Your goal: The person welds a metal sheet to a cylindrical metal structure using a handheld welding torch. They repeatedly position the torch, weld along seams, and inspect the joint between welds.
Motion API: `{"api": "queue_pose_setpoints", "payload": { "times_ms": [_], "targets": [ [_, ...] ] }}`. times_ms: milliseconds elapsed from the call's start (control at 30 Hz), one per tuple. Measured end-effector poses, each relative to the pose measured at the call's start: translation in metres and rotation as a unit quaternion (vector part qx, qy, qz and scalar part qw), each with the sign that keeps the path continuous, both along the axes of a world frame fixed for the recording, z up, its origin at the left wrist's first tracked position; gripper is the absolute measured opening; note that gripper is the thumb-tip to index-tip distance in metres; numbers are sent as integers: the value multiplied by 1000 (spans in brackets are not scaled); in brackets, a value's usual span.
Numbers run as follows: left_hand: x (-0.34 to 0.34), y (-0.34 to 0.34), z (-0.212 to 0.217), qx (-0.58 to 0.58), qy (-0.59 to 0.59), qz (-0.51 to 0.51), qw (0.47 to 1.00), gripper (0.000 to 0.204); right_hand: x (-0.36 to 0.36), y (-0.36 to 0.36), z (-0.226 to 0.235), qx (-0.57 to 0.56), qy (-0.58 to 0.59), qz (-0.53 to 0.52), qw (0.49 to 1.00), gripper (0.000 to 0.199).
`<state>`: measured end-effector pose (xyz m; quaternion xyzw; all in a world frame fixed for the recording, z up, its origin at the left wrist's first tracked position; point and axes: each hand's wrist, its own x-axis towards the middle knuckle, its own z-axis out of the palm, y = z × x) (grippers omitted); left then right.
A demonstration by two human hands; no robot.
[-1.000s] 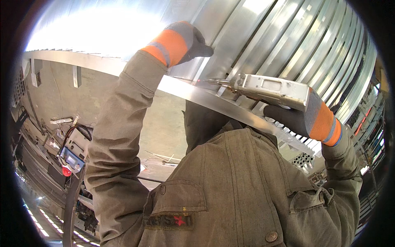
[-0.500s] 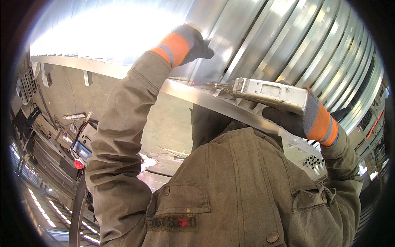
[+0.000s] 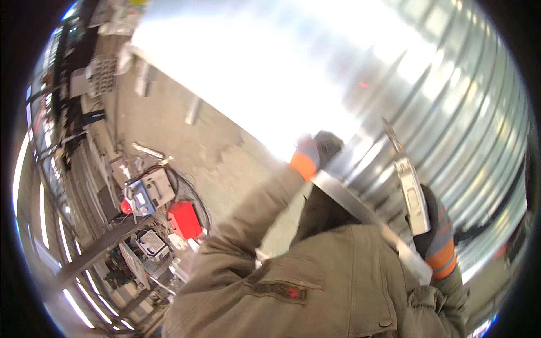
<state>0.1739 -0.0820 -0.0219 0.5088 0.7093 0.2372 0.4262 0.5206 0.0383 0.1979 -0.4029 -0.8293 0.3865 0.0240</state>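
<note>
My right hand (image 3: 439,228), in a grey, black and orange glove, is closed round a white laser welding gun (image 3: 415,201). The gun's slim metal nozzle points up and slightly left, held above ribbed metal slats. A small red light spot shows on the bright metal ahead of it. At the near edge of the metal panel (image 3: 360,211) is my left hand (image 3: 326,149), gloved alike. Motion blur smears its fingers, so I cannot tell whether they grip the edge. Glare washes out much of the panel's left part.
Left of the panel lies a concrete floor (image 3: 217,160). On the lower left stand a machine with a small screen (image 3: 147,194), a red box (image 3: 185,219) and looped dark cables. A dark beam (image 3: 96,253) crosses there. Long metal slats (image 3: 479,141) fill the right side.
The view has swung, and the panel now runs diagonally. The welding gun has turned from pointing left to pointing up, lifted from the panel edge. My left hand now appears nearer the panel's near edge.
</note>
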Motion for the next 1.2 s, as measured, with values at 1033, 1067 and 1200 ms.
{"api": "queue_pose_setpoints", "payload": {
  "times_ms": [1033,1067,1200],
  "targets": [
    [-166,-313,-33,-139,-104,119,978,26,-97,-287,-147,161,-183,-378,893,59],
    [-163,-311,-36,-145,-99,102,979,26,-92,-297,-151,155,-199,-387,887,53],
    [-144,-301,-42,-162,-84,39,983,27,-79,-326,-167,76,-231,-352,904,37]
  ]
}}
